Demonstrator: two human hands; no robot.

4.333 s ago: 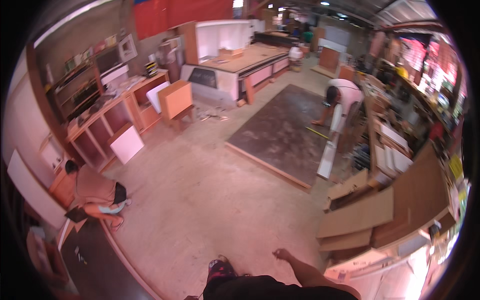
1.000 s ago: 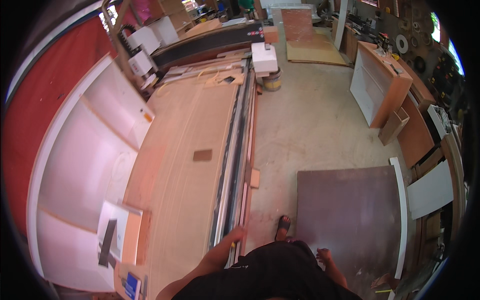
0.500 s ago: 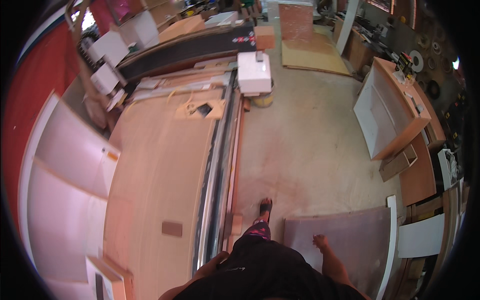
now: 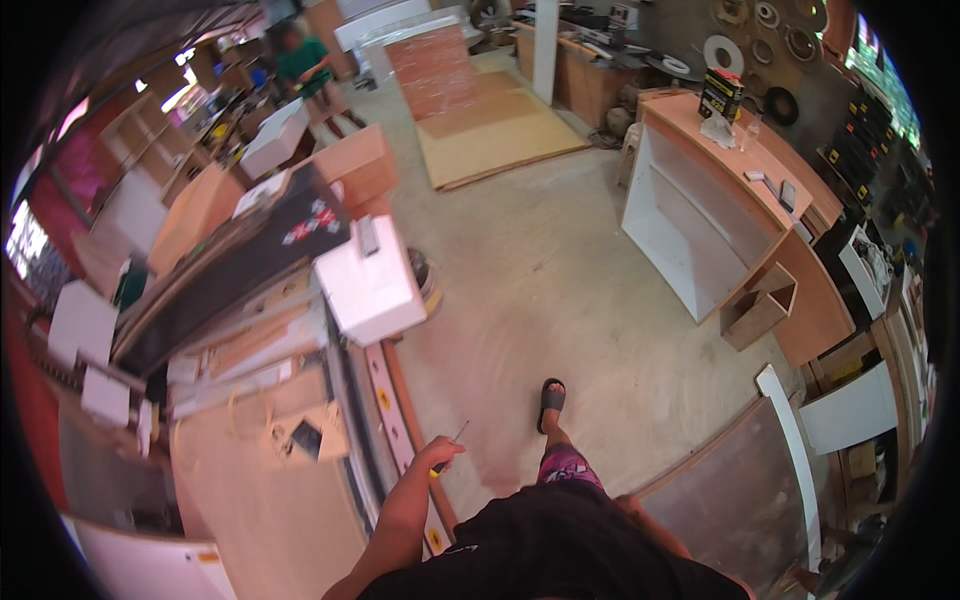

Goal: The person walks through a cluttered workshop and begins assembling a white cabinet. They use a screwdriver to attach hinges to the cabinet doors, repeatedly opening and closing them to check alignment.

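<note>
My left hand [image 4: 440, 456] is closed round a screwdriver [image 4: 462, 431], its thin metal shaft pointing up past the fingers and a bit of yellow handle showing below. This hand is out over the floor beside the long stacked boards [image 4: 400, 420] on my left. Close to my right hip hangs my right hand [image 4: 630, 508], partly covered by my dark shirt, its fingers too hidden to make out. A large greyish panel [image 4: 740, 490] lies low beside that arm.
On the left a wooden sheet [image 4: 260, 510] carries offcuts, and a white box [image 4: 370, 280] juts toward the walkway. To the right stands an open cabinet carcass [image 4: 690, 220]. Ahead, yellowish boards [image 4: 500, 130] lie on the floor. A person in green [image 4: 305, 65] stands far left.
I have walked forward, so the white box and cabinet are nearer. My left arm has swung forward, bringing the screwdriver into view; my right hand has swung back toward my body.
</note>
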